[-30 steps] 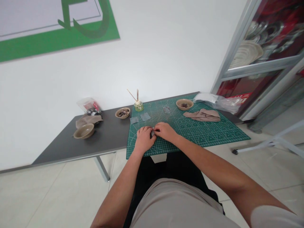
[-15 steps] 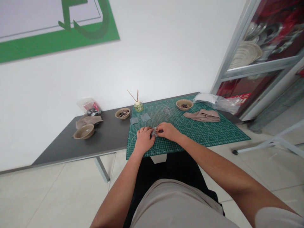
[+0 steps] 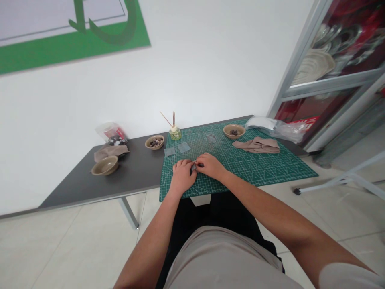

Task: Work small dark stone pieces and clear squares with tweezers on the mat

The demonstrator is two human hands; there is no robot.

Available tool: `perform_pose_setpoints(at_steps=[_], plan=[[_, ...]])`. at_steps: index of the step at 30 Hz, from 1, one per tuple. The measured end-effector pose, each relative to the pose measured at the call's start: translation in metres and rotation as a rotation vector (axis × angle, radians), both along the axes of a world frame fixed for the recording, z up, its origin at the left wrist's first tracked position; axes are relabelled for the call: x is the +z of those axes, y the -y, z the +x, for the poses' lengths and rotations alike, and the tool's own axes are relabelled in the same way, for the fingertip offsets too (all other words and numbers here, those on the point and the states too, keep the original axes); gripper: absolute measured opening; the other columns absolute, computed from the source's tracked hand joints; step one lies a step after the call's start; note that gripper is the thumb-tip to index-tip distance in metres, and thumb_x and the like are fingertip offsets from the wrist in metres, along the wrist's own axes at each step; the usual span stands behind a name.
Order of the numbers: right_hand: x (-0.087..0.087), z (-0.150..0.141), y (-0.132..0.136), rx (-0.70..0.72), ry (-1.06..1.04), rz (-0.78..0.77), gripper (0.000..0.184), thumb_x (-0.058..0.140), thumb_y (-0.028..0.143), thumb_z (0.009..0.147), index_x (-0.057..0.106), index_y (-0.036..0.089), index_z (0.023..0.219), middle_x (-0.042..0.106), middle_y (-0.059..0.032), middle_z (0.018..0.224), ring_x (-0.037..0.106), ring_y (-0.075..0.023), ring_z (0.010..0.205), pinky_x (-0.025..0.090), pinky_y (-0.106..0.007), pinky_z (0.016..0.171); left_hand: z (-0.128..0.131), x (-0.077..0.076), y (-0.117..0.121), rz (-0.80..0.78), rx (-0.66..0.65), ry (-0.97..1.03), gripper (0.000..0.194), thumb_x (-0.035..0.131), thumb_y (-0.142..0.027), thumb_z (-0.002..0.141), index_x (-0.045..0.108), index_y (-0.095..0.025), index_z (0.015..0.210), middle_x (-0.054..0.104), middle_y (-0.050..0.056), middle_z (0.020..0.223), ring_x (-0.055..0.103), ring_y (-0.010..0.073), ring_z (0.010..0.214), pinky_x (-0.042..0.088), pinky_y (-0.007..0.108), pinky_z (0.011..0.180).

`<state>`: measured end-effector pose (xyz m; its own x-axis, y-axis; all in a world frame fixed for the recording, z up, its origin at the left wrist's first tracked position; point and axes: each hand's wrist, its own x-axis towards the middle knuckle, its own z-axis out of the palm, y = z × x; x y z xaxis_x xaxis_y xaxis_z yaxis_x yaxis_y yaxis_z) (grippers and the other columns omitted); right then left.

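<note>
Over the green cutting mat [image 3: 270,168], both hands meet at a small clear plastic bag [image 3: 194,166], partly covered by fingers. My left hand [image 3: 183,175] is closed on the bag's left side. From the right, my right hand [image 3: 210,165] pinches the bag's edge with thumb and fingertips. Dark bits show near the fingertips; I cannot make out what they are. Farther back on the mat lie two flat clear bags, a left one [image 3: 169,151] and a right one [image 3: 184,147], and a third bag [image 3: 211,138] with something inside.
A bowl of mixed stones [image 3: 155,142] stands beside a reed diffuser [image 3: 175,132]. Another bowl [image 3: 234,131] holds a few dark pieces, near a brown cloth [image 3: 258,145] and plastic packaging [image 3: 275,127]. At left are a bowl [image 3: 105,165], a crumpled cloth [image 3: 110,152] and a bag [image 3: 111,133].
My right hand has shifted slightly left, closer to my left hand, over the small bag. The view has tilted a little; the other things stay in place.
</note>
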<state>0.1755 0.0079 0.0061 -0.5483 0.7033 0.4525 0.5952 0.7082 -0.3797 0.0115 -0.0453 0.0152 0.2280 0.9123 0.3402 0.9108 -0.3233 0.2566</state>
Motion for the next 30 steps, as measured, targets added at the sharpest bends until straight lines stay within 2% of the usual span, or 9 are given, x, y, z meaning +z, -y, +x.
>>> perform_pose_setpoints(at_steps=[3,7,12,17,21,26,30], plan=[[0.0008,0.0012,0.0009,-0.017,0.007,0.039,0.012,0.068,0.019,0.08,0.063,0.017,0.068,0.06,-0.0036,0.077,0.051,-0.0195,0.081,0.04,-0.032,0.079,0.0002,0.0003,0.0005,-0.005,0.003,-0.002,0.026,0.052,-0.027,0.089,0.066,-0.023,0.111,0.065,0.006,0.117,0.051,0.0248,0.114,0.038,0.043,0.099],[0.0021,0.0021,-0.0011,0.124,-0.012,-0.016,0.008,0.065,0.016,0.082,0.066,0.018,0.074,0.063,-0.0026,0.08,0.052,-0.0175,0.082,0.04,-0.03,0.082,0.0008,0.0022,0.0013,-0.027,0.01,0.002,0.026,0.051,-0.027,0.089,0.066,-0.023,0.11,0.065,0.006,0.118,0.05,0.0246,0.114,0.038,0.042,0.099],[0.0011,0.0033,-0.0016,-0.046,-0.008,0.037,0.014,0.065,0.019,0.081,0.061,0.018,0.067,0.057,-0.0035,0.075,0.049,-0.0199,0.081,0.039,-0.033,0.08,0.0014,0.0048,0.0026,-0.042,0.015,-0.001,0.029,0.051,-0.027,0.089,0.066,-0.024,0.113,0.065,0.006,0.121,0.049,0.0252,0.116,0.036,0.044,0.101],[0.0011,0.0049,-0.0002,0.101,-0.001,-0.001,0.01,0.064,0.017,0.082,0.063,0.019,0.072,0.058,-0.0024,0.077,0.049,-0.0185,0.081,0.039,-0.032,0.081,0.0019,0.0063,0.004,-0.073,0.026,-0.014,0.029,0.05,-0.03,0.09,0.065,-0.025,0.115,0.064,0.006,0.124,0.048,0.0257,0.119,0.034,0.046,0.102],[-0.0005,0.0043,-0.001,-0.04,0.015,0.059,0.014,0.065,0.02,0.081,0.06,0.018,0.069,0.054,-0.0032,0.075,0.047,-0.0201,0.081,0.038,-0.033,0.08,0.0015,0.0057,0.0043,-0.061,0.033,-0.017,0.03,0.05,-0.029,0.09,0.065,-0.024,0.115,0.064,0.006,0.124,0.048,0.0251,0.119,0.033,0.045,0.102],[-0.0024,0.0046,-0.0014,0.069,0.041,0.048,0.01,0.064,0.021,0.084,0.062,0.019,0.074,0.054,-0.0025,0.077,0.047,-0.0194,0.081,0.038,-0.031,0.078,0.0014,0.005,0.0039,-0.049,0.023,-0.007,0.029,0.049,-0.03,0.09,0.065,-0.024,0.114,0.065,0.006,0.123,0.049,0.0248,0.117,0.035,0.045,0.1],[-0.002,0.0039,-0.0002,-0.057,0.027,0.061,0.013,0.063,0.021,0.084,0.061,0.018,0.071,0.054,-0.0036,0.076,0.046,-0.0205,0.082,0.038,-0.033,0.078,0.0023,0.0053,0.0044,-0.056,0.036,-0.018,0.029,0.049,-0.029,0.09,0.064,-0.024,0.114,0.064,0.006,0.124,0.049,0.025,0.119,0.033,0.045,0.101]])
